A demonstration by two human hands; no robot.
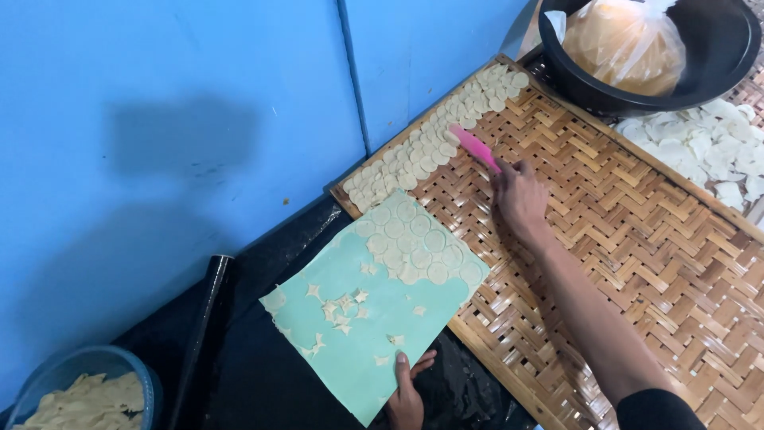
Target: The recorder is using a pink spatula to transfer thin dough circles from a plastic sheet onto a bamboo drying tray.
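Head view: a pink scraper [475, 148] is gripped in the right hand's [519, 197] closed fingers, its tip on dough discs [430, 143] along the woven tray's [629, 239] edge. A green sheet [374, 334] is pinched at its near edge by the left hand [406, 394].

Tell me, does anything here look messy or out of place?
Nothing looks spilled or damaged. The only untidy bit is the star-shaped dough scraps scattered on the green sheet, beside its neat dough rounds. The sheet also hangs tilted over the woven tray edge.
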